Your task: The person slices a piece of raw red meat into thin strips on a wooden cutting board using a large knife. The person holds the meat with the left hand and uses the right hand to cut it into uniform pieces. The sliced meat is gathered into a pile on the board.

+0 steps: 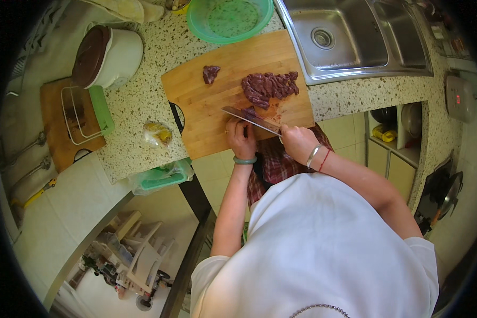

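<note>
My right hand (pixel 298 143) is closed round the handle of a kitchen knife (pixel 254 122). Its blade slants up and left across the near part of a wooden cutting board (pixel 196 122). Curled against the near side of the blade, my left hand (pixel 240 135) presses on a piece of dark red meat (pixel 249 112), most of it hidden by blade and fingers. A pile of dark red meat slices (pixel 267 87) lies beyond the knife, with a reddish wet smear beside it. A separate meat chunk (pixel 211 74) rests farther left on the board.
Behind the board stands a green basin (pixel 229 38), with a steel double sink (pixel 350 37) to its right. To the left are a white pot (pixel 123 55) with a brown lid, a yellow item in clear plastic (pixel 158 133) and a green bagged tray (pixel 161 177) at the counter's edge.
</note>
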Action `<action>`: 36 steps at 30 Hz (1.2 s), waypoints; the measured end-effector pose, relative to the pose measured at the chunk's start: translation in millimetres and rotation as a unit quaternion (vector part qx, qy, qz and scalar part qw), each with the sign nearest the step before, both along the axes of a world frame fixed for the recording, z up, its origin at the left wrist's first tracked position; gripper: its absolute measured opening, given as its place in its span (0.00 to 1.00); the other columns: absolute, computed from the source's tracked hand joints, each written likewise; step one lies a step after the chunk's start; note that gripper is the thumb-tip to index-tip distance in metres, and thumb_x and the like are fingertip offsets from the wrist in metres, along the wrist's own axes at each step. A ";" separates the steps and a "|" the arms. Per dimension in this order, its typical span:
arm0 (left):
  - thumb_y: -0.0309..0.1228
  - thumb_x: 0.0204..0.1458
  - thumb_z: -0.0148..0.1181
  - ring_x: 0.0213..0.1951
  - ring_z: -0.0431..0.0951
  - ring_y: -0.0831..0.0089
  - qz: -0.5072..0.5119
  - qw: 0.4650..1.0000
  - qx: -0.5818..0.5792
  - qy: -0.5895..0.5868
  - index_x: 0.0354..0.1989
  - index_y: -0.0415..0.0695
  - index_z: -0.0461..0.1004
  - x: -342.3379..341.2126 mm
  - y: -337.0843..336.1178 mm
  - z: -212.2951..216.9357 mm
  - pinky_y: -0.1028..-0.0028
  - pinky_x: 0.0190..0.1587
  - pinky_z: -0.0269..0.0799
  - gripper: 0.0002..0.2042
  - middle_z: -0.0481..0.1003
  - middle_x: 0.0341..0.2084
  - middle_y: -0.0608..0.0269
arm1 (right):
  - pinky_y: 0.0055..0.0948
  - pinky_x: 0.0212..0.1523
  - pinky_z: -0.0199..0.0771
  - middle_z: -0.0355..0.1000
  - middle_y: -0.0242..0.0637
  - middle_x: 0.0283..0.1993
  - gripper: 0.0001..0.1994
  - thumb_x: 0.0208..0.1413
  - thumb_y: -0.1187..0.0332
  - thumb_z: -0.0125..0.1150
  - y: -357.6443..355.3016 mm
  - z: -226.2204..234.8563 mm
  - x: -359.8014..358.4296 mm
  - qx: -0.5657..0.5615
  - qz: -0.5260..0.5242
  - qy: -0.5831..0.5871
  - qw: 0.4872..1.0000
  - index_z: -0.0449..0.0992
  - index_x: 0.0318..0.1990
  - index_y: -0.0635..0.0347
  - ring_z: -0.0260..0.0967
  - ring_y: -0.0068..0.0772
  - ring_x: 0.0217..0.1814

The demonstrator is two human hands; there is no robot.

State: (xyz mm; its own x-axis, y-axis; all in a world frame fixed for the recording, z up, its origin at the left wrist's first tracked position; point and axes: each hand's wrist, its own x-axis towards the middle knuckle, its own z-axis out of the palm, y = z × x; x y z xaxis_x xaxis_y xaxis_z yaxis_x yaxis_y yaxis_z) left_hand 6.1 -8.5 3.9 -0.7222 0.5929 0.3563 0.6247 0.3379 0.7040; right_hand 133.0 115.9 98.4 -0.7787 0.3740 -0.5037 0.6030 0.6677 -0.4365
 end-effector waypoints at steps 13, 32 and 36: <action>0.20 0.46 0.63 0.38 0.73 0.54 -0.011 1.000 0.009 -0.002 0.30 0.38 0.73 -0.5 3.8 4.7 0.63 0.42 0.69 0.05 0.73 0.34 0.53 | 0.43 0.41 0.78 0.77 0.51 0.37 0.08 0.53 0.70 0.53 18.7 -17.7 -16.0 -0.007 0.029 0.005 1.000 0.77 0.36 0.61 0.77 0.51 0.39; 0.19 0.48 0.64 0.45 0.73 0.56 -0.005 0.997 0.055 -0.049 0.35 0.39 0.75 1.6 1.2 -0.7 0.64 0.49 0.70 0.07 0.73 0.42 0.53 | 0.48 0.30 0.74 0.73 0.51 0.24 0.06 0.57 0.67 0.54 18.5 -13.7 18.6 0.002 -0.060 0.158 0.986 0.73 0.36 0.60 0.73 0.55 0.28; 0.18 0.47 0.62 0.43 0.73 0.53 -0.005 0.999 0.035 -0.033 0.33 0.38 0.74 1.8 -0.8 -0.9 0.63 0.46 0.69 0.06 0.72 0.39 0.51 | 0.47 0.29 0.74 0.73 0.50 0.24 0.05 0.55 0.69 0.55 9.2 -13.0 24.8 0.009 -0.019 0.095 0.995 0.70 0.35 0.61 0.74 0.54 0.28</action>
